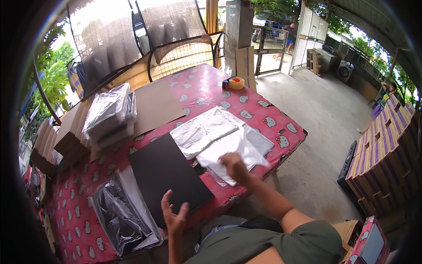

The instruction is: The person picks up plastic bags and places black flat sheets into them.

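Observation:
My left hand [176, 214] is open, thumb and fingers spread, over the near edge of a flat black panel [169, 176] on the table. Beyond the panel's right side lies a pile of white plastic bags [206, 125], crumpled and overlapping. My right hand [236, 169] is closed at the near part of this pile, its fingers curled on a loose white plastic bag [235, 145]; slight blur hides the fingertips. Left of the panel, a black item in a clear plastic bag [125, 211] lies flat, partly against the panel's edge.
A pink patterned cloth [79, 211] covers the table. Farther back are a stack of plastic-wrapped items [110, 112], a cardboard sheet [158, 105] and a tape roll [236, 82]. Cartons [72, 127] stand at left, stacked boxes [384, 149] at right. Two people are in the distance.

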A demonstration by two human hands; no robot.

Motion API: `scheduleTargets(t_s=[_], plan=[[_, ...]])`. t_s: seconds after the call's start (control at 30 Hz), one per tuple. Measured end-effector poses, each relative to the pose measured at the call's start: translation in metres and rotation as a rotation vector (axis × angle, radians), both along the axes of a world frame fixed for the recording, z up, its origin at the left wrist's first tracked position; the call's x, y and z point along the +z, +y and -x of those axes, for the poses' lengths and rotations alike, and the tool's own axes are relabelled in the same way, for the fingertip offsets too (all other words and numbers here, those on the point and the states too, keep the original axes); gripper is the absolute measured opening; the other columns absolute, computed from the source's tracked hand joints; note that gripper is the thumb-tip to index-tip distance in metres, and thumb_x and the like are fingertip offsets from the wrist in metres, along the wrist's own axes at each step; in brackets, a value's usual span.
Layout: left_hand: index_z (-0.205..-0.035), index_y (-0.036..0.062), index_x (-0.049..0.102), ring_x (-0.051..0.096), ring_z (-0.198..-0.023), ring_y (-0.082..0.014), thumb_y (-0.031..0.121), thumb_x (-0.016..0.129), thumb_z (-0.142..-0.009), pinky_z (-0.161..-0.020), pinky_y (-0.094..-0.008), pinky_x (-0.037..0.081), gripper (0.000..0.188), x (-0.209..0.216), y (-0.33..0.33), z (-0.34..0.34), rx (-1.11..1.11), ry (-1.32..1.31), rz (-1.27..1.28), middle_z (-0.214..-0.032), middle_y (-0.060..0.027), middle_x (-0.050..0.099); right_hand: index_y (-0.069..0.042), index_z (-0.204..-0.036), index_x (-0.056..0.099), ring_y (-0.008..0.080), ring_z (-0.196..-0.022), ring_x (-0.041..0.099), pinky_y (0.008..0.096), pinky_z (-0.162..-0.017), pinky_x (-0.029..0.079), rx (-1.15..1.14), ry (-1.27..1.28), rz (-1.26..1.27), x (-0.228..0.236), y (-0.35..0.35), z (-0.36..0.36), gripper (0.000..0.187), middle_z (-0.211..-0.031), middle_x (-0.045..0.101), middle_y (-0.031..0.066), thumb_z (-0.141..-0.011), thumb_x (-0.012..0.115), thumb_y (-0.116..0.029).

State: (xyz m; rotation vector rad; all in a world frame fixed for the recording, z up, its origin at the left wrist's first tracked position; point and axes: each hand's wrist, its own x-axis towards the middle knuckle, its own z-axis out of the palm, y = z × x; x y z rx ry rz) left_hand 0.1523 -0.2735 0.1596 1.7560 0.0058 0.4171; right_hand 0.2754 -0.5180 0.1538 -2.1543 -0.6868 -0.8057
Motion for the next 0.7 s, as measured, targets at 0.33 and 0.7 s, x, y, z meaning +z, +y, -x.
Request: scheduleTargets(t_s=[0.33,0.7], plan=[[-0.124,0.0071,0.038,0.036,-0.118,-0.0290,0.032,0.076,-0.058,-0.097,-0.0405,0.026,0.080,0.010,-0.043,-0.020,-0.282,-0.148,-0.381,-0.125,-0.0145,0.040,-0.001,-0.082,0.054,0.0317,-0.070,0.056,0.0371,-0.062,0.045,0.298,0.259,-0.037,0.032,0.029,0.055,0.013,-0.072,0.055,0.0143,-0.071,0.060,-0.005],[-0.088,0.0035,0.057,0.054,-0.094,-0.0156,0.007,0.062,-0.073,-0.094,-0.0369,0.030,0.017,0.008,-0.044,-0.015,-0.315,-0.020,0.027,-0.097,-0.0093,0.059,-0.002,-0.096,0.054,0.0280,-0.074,0.057,0.0329,-0.065,0.045,0.277,0.466,0.025,0.056,0.013,0.087,0.024,-0.081,0.056,0.0135,-0.074,0.062,-0.011]])
